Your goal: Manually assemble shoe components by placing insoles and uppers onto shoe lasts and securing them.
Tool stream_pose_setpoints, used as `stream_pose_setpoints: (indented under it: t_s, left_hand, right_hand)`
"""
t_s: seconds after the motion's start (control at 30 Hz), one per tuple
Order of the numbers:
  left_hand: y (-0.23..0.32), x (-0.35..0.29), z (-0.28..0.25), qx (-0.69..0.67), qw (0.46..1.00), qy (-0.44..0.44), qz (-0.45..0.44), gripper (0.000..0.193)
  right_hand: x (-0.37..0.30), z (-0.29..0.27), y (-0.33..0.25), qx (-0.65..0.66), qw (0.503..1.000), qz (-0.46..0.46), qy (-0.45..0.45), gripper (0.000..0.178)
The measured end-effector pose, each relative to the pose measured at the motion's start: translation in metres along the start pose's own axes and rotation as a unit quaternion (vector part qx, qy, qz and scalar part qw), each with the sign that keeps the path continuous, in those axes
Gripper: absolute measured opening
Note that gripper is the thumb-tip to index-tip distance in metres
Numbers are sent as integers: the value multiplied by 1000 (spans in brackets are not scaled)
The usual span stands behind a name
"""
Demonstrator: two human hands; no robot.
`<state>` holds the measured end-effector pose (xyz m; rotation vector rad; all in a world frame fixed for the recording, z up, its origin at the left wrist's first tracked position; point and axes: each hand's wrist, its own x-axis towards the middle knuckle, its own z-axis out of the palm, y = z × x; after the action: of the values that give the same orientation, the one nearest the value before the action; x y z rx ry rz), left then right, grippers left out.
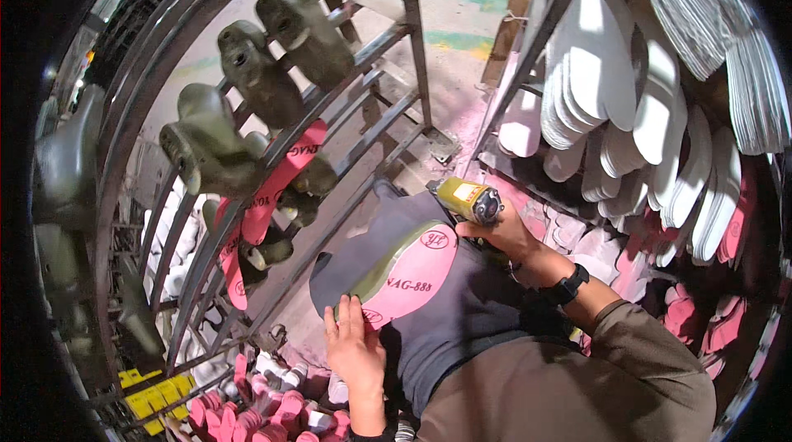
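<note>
Across my lap lies an olive-green shoe last [382, 267] with a pink insole [417, 275] on its face. My left hand [355, 347] holds the near end of both, fingers pressed on the insole's edge; its thumb is partly hidden. In my right hand [513, 233] is a yellow-green power tool [466, 198] with a dark end, held just beyond the far end of the insole. The fingers wrapped round its grip are mostly hidden, and so is its working tip.
A metal rack [388, 46] on the left carries several olive lasts [260, 70], some with pink insoles [280, 182]. White insole stacks [590, 62] hang on the right. Pink and white pieces [285, 409] pile up at lower left, beside a yellow plastic part [157, 397].
</note>
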<state>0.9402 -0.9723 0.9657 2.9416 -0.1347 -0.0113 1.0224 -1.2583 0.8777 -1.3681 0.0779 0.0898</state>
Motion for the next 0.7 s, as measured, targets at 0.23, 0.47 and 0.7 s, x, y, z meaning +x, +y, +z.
stream_pose_setpoints:
  t_s: [0.23, 0.47, 0.7]
  left_hand:
    - [3, 11, -6, -32, 999, -15, -4, 65]
    - [-3, 12, -3, -65, 997, -37, -29, 70]
    - [-2, 18, -8, -31, 998, -54, 3, 71]
  right_hand:
    - [-9, 3, -3, -57, 998, 17, 2, 38]
    - [-5, -5, -4, -83, 996, 25, -26, 53]
    - [-37, -33, 4, -194, 980, 18, 43, 52]
